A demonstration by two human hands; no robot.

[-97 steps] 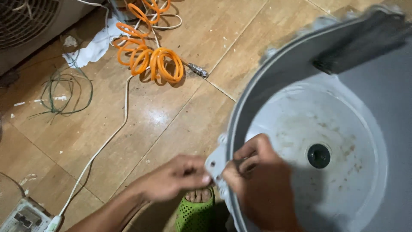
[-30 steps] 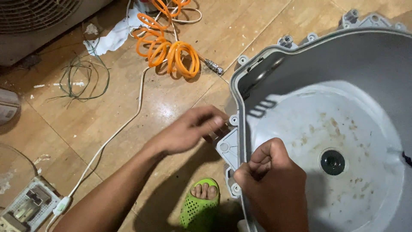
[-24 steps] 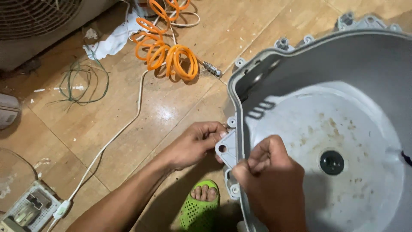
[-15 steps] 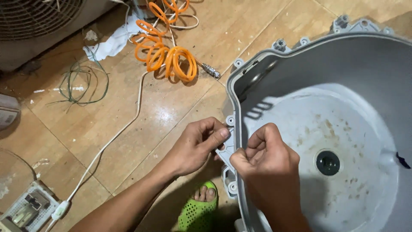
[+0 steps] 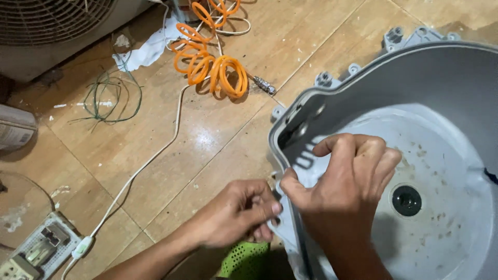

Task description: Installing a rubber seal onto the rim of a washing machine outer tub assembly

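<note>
A large grey plastic washer tub [image 5: 415,78] lies on the tiled floor at the right. Its pale, stained bottom has a dark drain hole [image 5: 406,200]. My left hand [image 5: 233,212] is outside the tub's near-left edge, fingertips pinched on a small grey tab of the rim [image 5: 274,196]. My right hand [image 5: 345,181] reaches over from inside, fingers curled, thumb pressed on the same stretch of rim, almost touching the left hand. Anything between the curled fingers is hidden.
An orange coiled hose [image 5: 210,62] with a metal fitting lies at the top centre beside a white cloth [image 5: 150,46]. A white cable [image 5: 150,155] runs to a power strip [image 5: 36,251]. Green wire [image 5: 109,96], a fan grille [image 5: 52,21], and a green slipper [image 5: 244,262] are also there.
My left hand came off the floor side and closed on the rim tab. My right hand stayed on the rim, and both hands now meet at one spot.
</note>
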